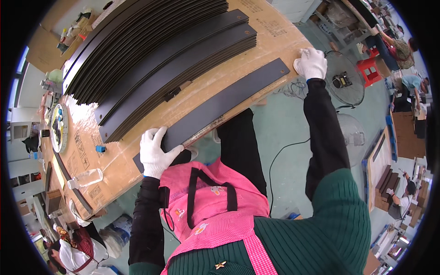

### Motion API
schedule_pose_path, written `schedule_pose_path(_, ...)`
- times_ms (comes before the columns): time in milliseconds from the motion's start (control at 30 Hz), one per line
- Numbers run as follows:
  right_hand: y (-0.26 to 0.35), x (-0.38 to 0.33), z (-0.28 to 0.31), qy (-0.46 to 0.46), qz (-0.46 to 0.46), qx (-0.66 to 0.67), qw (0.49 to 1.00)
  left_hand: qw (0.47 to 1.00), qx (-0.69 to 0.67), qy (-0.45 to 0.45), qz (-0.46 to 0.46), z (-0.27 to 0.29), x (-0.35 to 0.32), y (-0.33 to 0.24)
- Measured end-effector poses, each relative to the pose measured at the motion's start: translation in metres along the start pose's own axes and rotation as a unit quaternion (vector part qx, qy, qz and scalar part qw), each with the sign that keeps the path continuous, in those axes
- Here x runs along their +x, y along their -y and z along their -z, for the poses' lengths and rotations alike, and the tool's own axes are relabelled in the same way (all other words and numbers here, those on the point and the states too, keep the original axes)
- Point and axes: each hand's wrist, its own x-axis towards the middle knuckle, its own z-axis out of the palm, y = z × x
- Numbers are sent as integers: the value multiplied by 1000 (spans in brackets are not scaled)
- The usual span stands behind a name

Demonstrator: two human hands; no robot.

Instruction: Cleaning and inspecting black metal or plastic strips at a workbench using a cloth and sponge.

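Note:
A long, curved black panel (224, 103) lies along the near edge of a cardboard-covered table (270, 34). My left hand (155, 153), in a white glove, presses flat on the panel's left end with fingers spread. My right hand (311, 63), also in a white glove, rests on the table edge just beyond the panel's right end, next to its small hole. Neither hand grips anything. Behind the panel are two stacks of similar curved black panels (174, 78), fanned out across the table.
A clear plastic bottle (87, 178), a small blue item (100, 149) and a round disc (59, 127) sit at the table's left. Two floor fans (346, 80) and a red stool (369, 71) stand on the green floor to the right. Other people work nearby.

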Motion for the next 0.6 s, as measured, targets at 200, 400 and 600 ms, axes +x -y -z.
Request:
schedule_pose_path(200,161,-154,50,-35,405,222,886,1000,18,-5,19,5,-7,7)
schedule_pose_path(400,74,-83,7,-57,238,162,956,1000,12,-4,-3,3,-2,0)
schedule_pose_path(600,30,-1,33,74,62,27,995,1000,1,2,10,3,-2,-2)
